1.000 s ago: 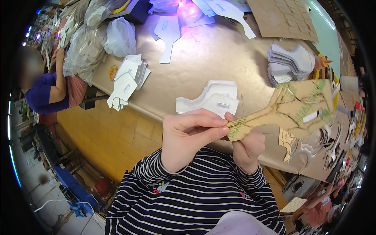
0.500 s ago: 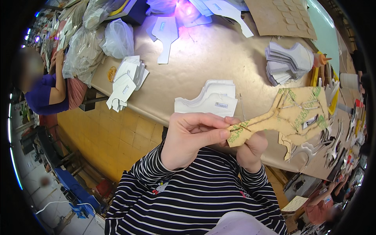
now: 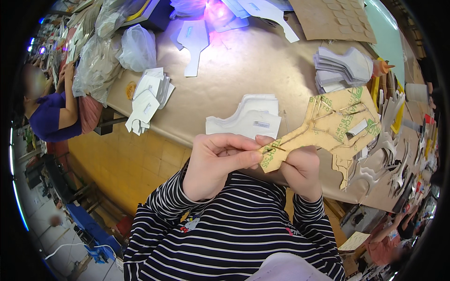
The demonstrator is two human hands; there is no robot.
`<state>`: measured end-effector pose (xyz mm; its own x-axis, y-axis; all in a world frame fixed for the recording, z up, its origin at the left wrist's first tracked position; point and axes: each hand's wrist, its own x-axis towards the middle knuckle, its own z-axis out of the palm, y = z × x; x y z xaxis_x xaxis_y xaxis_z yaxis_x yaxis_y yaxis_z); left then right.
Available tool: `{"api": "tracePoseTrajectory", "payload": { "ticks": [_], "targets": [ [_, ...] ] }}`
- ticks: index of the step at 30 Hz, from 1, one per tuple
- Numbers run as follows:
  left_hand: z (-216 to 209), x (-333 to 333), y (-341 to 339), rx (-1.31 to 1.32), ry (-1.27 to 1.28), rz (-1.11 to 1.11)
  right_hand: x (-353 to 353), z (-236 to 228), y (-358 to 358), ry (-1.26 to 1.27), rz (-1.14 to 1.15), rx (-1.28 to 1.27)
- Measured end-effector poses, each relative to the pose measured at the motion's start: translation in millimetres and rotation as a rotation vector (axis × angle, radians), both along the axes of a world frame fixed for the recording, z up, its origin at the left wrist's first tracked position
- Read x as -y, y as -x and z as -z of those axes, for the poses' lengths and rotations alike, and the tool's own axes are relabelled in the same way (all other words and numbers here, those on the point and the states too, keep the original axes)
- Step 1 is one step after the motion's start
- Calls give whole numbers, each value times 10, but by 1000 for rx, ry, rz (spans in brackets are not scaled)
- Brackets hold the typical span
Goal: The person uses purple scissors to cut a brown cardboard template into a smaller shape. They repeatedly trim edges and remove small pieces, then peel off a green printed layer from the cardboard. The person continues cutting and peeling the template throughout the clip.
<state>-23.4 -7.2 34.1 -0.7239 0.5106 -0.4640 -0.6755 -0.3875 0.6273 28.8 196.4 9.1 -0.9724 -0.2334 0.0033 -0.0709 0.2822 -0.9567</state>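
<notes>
A tan board template [image 3: 344, 117] with green print, cut slots and a narrow neck is held up over the near table edge. My left hand [image 3: 213, 161] pinches the end of its neck between thumb and fingers. Under the neck, my right hand [image 3: 303, 169] is closed against the board, its fingertips mostly hidden behind it. Just beyond my left hand lies a stack of white cut pieces [image 3: 246, 114] with a small rectangular label on top. A small tan cut piece [image 3: 342, 168] shows below the template's lower edge.
More white pieces lie in a stack at left [image 3: 149, 98] and a pile at right [image 3: 344, 65]. Rubber bands [image 3: 131, 90], plastic bags [image 3: 137, 49] and an orange-capped bottle [image 3: 382, 68] are on the table [image 3: 225, 70]. A person in purple [image 3: 56, 112] sits at left.
The template has swung up and turned its printed face more toward me. Both hands have moved slightly left with it, and my right hand shows more below the neck.
</notes>
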Motion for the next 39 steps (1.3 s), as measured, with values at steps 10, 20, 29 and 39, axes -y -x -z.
{"api": "tracePoseTrajectory", "payload": {
  "ticks": [10,20,29,39],
  "targets": [
    [58,-31,-43,-55,26,-30,14,-26,31,-51,-45,12],
    [140,8,4,183,-178,49,-41,-6,12,-42,-147,135],
    [145,-95,-50,165,-269,-43,169,-21,2,23,106,-138],
    [126,-170,-99,143,-288,-109,300,-99,3,152,261,-38]
  ]
}}
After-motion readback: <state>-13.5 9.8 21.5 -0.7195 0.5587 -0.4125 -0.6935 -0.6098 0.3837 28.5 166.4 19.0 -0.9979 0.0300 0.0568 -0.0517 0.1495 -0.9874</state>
